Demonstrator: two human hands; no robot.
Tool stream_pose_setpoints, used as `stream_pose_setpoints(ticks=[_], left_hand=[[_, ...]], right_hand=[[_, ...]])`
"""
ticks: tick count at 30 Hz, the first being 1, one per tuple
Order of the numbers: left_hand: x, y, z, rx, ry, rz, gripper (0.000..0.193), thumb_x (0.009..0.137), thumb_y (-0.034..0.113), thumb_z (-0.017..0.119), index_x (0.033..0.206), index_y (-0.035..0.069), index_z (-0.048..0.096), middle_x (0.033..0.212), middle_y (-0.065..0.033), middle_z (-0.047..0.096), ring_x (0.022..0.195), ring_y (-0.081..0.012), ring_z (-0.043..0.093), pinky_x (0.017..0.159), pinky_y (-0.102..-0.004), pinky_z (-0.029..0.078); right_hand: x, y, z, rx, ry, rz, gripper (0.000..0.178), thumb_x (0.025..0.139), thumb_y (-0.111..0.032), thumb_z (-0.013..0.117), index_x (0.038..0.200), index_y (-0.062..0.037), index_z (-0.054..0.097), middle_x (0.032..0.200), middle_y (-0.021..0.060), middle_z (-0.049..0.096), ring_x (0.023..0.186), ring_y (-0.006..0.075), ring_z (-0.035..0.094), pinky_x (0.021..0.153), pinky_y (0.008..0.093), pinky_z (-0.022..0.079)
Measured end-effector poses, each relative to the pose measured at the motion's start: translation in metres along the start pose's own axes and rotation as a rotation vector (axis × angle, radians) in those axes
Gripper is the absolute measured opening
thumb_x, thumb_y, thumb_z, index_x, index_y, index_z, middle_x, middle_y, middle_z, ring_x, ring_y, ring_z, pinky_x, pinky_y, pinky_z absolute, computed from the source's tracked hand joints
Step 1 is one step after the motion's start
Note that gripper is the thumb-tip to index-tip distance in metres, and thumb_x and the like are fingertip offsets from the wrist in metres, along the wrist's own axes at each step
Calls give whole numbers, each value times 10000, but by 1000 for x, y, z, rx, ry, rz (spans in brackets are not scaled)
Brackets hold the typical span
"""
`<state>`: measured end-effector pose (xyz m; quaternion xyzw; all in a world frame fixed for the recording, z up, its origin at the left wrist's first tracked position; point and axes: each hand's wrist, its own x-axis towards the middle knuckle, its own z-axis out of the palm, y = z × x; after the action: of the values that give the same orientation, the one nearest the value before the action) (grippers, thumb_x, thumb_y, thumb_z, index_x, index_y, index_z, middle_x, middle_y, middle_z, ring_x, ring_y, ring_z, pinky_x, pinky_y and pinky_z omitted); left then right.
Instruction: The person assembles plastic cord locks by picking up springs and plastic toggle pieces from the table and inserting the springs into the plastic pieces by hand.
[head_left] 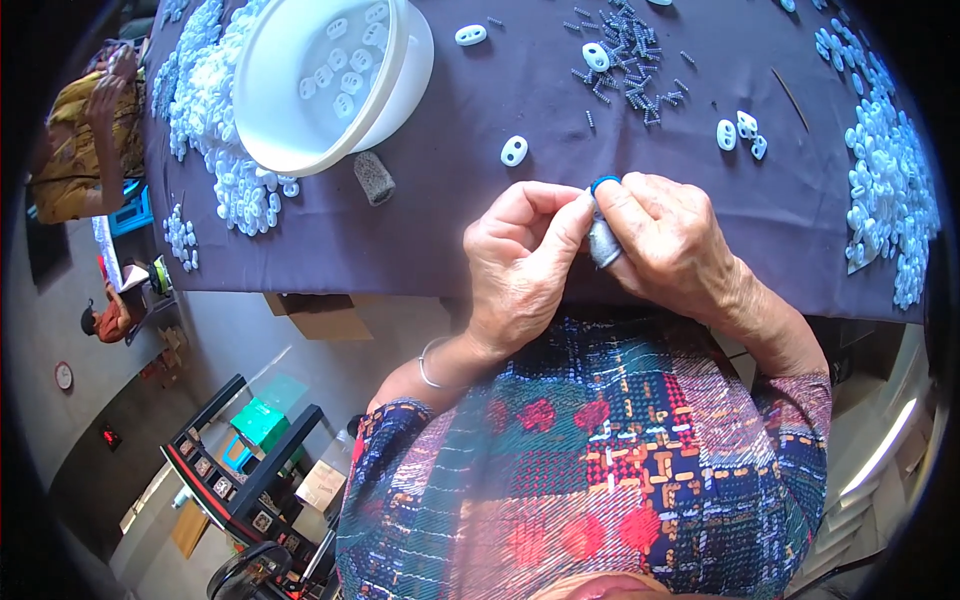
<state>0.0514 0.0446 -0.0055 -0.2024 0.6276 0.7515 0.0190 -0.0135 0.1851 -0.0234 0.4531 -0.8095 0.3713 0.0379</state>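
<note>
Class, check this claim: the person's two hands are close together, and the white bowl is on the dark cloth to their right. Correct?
Not quite: the head view shows the white bowl on the dark cloth to the left of the left hand and right hand.

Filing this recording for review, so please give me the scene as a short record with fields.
Left hand: fingertips pinched, close against the right hand
Right hand: fingers curled; anything held is hidden
Bowl: white, holding white two-holed pieces
Coils: small, dark, scattered beyond the hands
Heaps: white pieces at left and right
Grey cover: near the bowl
Surface: dark tablecloth
</note>
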Motion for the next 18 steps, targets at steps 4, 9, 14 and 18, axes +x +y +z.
stream_pose_setpoints(ticks=[4,9,14,18], left_hand=[[0,-3,1,-27,6,8,117,858,67,625,920,-28,599,825,-40,633,711,-61,580,639,-180,478],[0,0,4,-6,8,1,108,861,60,619,922,-25,596,827,-34,630,725,-57,578,645,-178,474],[-1,-2,3,-12,11,34,101,863,55,614,919,-25,591,821,-30,624,725,-56,572,647,-178,469],[-2,-2,3,21,8,64,96,865,54,612,918,-24,590,815,-26,620,722,-54,569,645,-176,466]], right_hand=[[-3,0,1,5,2,9,187,665,-19,643,786,33,510,631,101,453,533,251,500,473,355,424],[-1,2,-3,35,46,-3,191,662,-11,642,794,36,512,624,100,445,524,251,491,469,353,420],[-1,1,-2,35,19,-10,199,661,-3,641,809,39,515,625,98,444,522,252,489,467,354,417],[-3,0,-1,32,30,5,202,651,11,637,806,41,511,625,101,441,520,253,486,465,355,414]])
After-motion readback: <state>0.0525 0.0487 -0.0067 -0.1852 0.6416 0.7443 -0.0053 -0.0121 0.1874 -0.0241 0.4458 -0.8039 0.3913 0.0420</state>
